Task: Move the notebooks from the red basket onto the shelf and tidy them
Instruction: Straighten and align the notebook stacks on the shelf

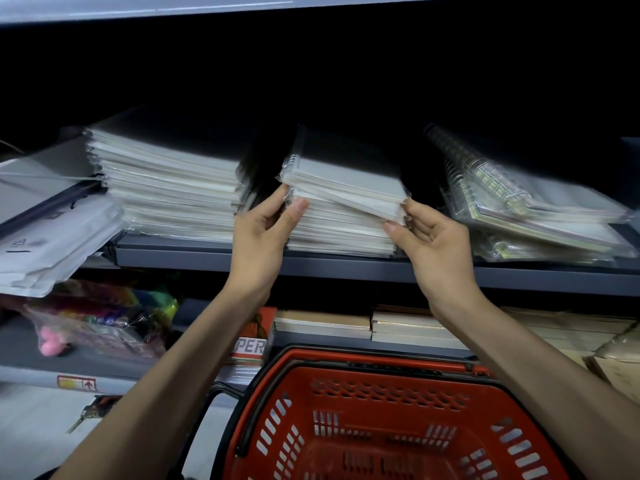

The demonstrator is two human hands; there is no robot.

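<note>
A few plastic-wrapped spiral notebooks lie tilted atop the middle stack on the grey shelf. Each near corner is caught in a narrow grip: the left hand pinches the left corner between thumb and fingers, and the right hand pinches the right one. A taller white stack stands to the left, ring-bound notebooks lean to the right, and the red basket sits below.
</note>
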